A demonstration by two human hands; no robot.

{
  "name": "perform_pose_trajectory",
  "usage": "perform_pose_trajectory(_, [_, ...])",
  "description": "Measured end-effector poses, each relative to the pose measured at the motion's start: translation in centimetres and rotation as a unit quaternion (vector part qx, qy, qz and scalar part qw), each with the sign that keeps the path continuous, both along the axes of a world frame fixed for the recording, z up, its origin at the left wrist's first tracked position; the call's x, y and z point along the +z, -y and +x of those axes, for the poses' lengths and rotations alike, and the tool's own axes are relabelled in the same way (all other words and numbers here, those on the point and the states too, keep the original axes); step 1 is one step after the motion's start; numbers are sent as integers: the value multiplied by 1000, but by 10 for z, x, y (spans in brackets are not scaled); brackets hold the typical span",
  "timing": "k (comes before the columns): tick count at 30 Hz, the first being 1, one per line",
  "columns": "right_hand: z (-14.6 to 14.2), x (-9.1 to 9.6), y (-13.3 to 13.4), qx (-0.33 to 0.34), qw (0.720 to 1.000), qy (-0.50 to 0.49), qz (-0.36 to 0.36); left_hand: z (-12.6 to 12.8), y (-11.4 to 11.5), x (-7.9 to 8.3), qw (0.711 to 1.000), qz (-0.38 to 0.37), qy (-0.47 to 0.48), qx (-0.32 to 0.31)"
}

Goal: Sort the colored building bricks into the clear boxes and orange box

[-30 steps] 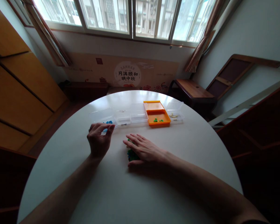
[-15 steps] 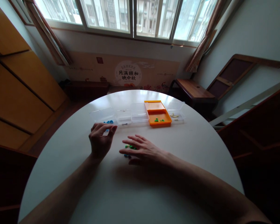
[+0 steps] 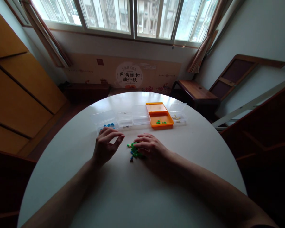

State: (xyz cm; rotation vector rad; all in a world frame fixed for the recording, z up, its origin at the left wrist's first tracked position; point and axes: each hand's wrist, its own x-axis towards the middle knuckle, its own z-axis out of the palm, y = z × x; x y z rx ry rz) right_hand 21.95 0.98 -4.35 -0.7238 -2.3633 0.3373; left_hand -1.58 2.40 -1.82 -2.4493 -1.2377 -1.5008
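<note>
My left hand (image 3: pixel 107 145) hovers left of the pile, thumb and index fingertips pinched together. Whether a small piece sits between them I cannot make out. Just beyond it, a clear plastic box (image 3: pixel 93 124) with its lid up contains small blue pieces (image 3: pixel 110 125). My right hand (image 3: pixel 152 146) rests over the right side of a heap of small green pieces (image 3: pixel 134 151), its fingers apart and slightly bent, covering part of the heap. A few blue and pale bits show among the green ones.
An open orange box (image 3: pixel 161 127) with a few green pieces stands at the back. Beside it are more clear boxes (image 3: pixel 141 120); the rightmost clear box (image 3: pixel 184 122) has cream pieces. The round white table (image 3: pixel 123 199) carries everything. A wooden stool (image 3: pixel 197 88) stands beyond.
My left hand has come away from the blue pieces' box, rightward and nearer the heap. My right hand has shifted right, its fingers drawn in, uncovering more of the green pieces.
</note>
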Motion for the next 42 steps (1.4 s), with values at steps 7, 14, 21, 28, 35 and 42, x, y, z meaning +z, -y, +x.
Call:
perform_pose_trajectory(7, [5,4,3,-13,1000,-24,-4,-2,9,13,974,-110,-127,-155])
perform_pose_trajectory(14, [0,7,6,49,997,62,18,0,9,6,944,-153,-236,-175])
perform_pose_trajectory(21, [4,1,1,16,999,29,22,2,7,-3,946,-139,-230,-182])
perform_pose_trajectory(28, [-3,0,1,-29,999,-27,0,3,6,-2,951,-102,-230,-181])
perform_pose_trajectory(35, [-8,9,4,-51,997,-43,-47,12,13,3,974,-24,-178,-138])
perform_pose_trajectory(42, [-10,7,1,-56,994,-67,-58,15,15,2,976,17,-172,-136])
